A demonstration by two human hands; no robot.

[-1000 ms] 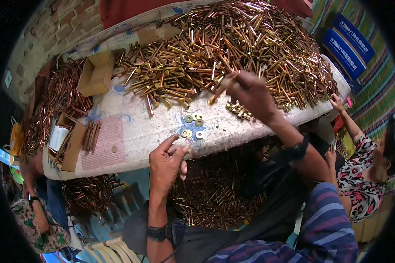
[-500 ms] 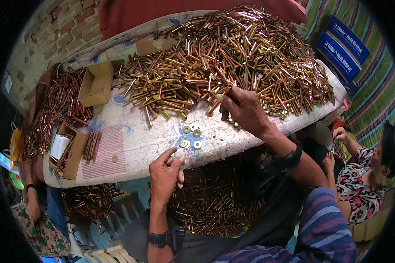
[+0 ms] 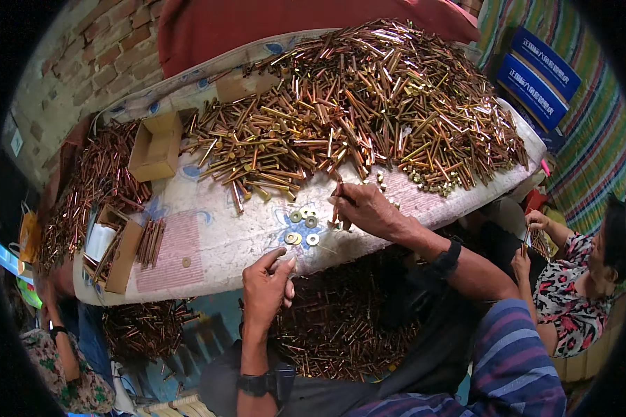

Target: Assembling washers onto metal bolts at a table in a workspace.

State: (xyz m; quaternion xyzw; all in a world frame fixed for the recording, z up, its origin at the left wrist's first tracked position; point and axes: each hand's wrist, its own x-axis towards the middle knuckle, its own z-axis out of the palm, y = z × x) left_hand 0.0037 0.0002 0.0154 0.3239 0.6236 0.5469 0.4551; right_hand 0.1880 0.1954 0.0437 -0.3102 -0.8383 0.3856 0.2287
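My right hand (image 3: 372,212) pinches a coppery bolt (image 3: 335,216) just above the table, partly hidden by the fingers. The bolt stands nearly upright, its head end down. Just left of it, several flat round washers (image 3: 312,222) lie in a small cluster on the cloth. My left hand (image 3: 266,288) hovers at the table's near edge below the washers. Its index finger and thumb are slightly apart, the other fingers curl in, and nothing shows between them. Beyond both hands spreads a large heap of bolts (image 3: 368,104).
An open cardboard box (image 3: 155,167) and another carton (image 3: 122,254) holding bolts stand at the left. More bolts (image 3: 341,326) lie below the table. Blue boxes (image 3: 535,90) are at the far right. Another person (image 3: 581,299) sits at right; a second person's arm (image 3: 66,354) shows at left.
My right hand has moved left and down with the bolt, closer to the washers, and the bolt has turned more upright. The left hand has barely moved.
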